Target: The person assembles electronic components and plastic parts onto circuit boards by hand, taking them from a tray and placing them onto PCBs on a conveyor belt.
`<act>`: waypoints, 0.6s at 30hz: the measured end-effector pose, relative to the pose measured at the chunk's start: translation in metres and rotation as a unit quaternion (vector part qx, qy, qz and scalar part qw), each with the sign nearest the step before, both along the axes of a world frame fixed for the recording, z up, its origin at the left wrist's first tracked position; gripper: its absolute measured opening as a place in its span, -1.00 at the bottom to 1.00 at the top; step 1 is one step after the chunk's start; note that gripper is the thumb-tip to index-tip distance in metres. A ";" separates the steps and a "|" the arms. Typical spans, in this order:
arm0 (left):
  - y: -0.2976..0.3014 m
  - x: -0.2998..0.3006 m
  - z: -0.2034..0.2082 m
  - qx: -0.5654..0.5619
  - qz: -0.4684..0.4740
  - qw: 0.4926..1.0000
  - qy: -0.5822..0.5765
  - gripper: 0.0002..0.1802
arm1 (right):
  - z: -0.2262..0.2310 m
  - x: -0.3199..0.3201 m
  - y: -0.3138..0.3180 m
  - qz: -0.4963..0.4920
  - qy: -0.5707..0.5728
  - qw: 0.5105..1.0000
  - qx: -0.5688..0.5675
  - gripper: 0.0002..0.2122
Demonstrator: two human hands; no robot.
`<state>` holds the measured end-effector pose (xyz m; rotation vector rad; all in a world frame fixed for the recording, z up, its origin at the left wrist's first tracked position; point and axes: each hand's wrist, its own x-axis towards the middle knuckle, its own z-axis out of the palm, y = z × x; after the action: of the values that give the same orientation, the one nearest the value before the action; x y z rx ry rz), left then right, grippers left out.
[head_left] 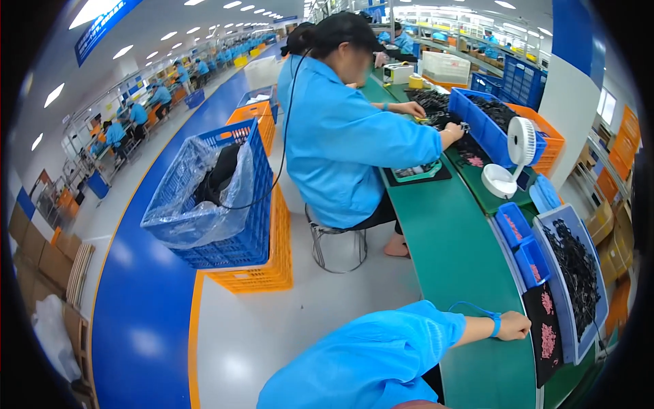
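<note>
My left hand (512, 326) rests low over the edge of the green bench (453, 255), with a blue wrist strap and thin cord at its wrist. Its fingers are curled closed; whatever may be in them is hidden. Just beyond it lies a black mat (540, 368) with small pink pieces (548, 341) in loose piles. A grey-blue tray heaped with black cable-like parts (572, 273) leans beside the mat. Two small blue bins (531, 262) with pink pieces stand above the mat. My right hand is out of the picture.
A co-worker (354, 143) in blue sits at the bench on my left, handling small parts. Near them are a white fan (521, 140) and a long blue bin (477, 116) of black parts. Stacked crates (225, 238), the top one lined with plastic, stand behind the stool (334, 245).
</note>
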<state>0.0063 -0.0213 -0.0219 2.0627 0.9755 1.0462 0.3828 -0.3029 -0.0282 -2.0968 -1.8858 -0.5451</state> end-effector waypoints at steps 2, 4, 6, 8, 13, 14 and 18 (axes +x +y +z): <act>0.002 0.000 0.001 -0.002 -0.019 1.000 -0.017 -0.94 | 0.019 -0.071 0.028 0.089 0.022 0.995 0.026 -0.84; 0.008 0.006 -0.001 0.007 -0.041 0.999 -0.014 -0.94 | 0.013 -0.101 0.058 0.076 0.110 0.990 -0.037 -0.81; 0.011 0.012 -0.002 0.000 -0.050 0.999 -0.001 -0.94 | 0.016 -0.135 0.095 0.128 0.125 0.983 -0.043 -0.80; 0.010 0.013 -0.001 -0.001 -0.062 0.998 0.016 -0.94 | 0.048 -0.191 0.117 0.152 0.145 0.976 -0.058 -0.77; 0.018 0.002 -0.014 0.016 -0.046 0.996 -0.077 -0.92 | 0.003 -0.210 0.211 0.192 0.209 0.959 0.005 -0.93; 0.019 0.006 -0.013 0.015 -0.049 0.995 -0.090 -0.92 | -0.002 -0.207 0.222 0.178 0.192 0.965 -0.006 -0.93; 0.023 0.012 -0.016 0.000 -0.033 0.991 -0.126 -0.92 | -0.011 -0.215 0.254 0.136 0.142 0.980 -0.025 -0.93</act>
<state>0.0181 0.0014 -0.0378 1.8921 0.7735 1.2356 0.1676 -0.0487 -0.0389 -1.7882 -1.9841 -0.1301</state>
